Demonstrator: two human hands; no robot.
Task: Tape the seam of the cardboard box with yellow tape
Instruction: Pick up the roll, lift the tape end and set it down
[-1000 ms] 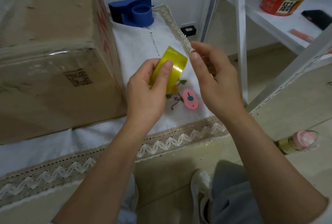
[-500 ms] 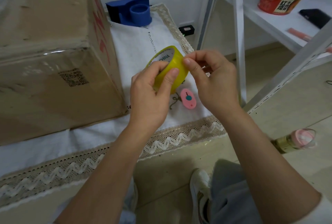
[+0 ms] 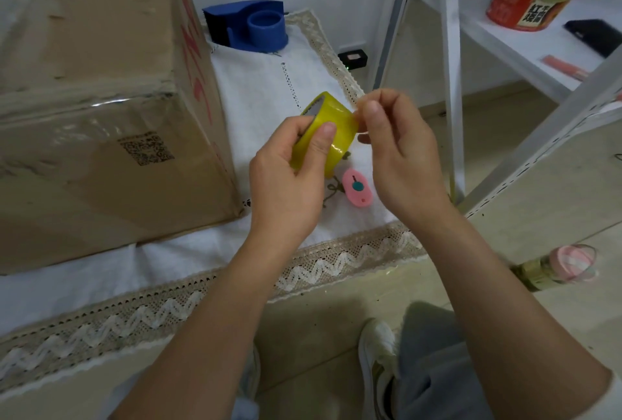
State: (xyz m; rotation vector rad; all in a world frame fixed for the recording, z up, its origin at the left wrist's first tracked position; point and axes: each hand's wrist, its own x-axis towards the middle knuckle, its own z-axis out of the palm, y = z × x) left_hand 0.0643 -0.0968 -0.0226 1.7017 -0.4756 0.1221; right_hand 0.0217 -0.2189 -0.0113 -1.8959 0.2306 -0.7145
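A roll of yellow tape is held above the white cloth, to the right of the big cardboard box. My left hand grips the roll, thumb across its outer face. My right hand sits at the roll's right edge with thumb and forefinger pinched together against the tape; whether a loose end is between them I cannot tell. The box stands on the table at the left, with clear tape and a QR label on its front face.
A small pink cutter lies on the cloth just under my hands. A blue tape dispenser stands at the back beside the box. White shelf legs rise at the right; a bottle lies on the floor.
The roll has turned in my left hand and dropped slightly. My right hand's fingers moved from open beside it to pinching at its right edge.
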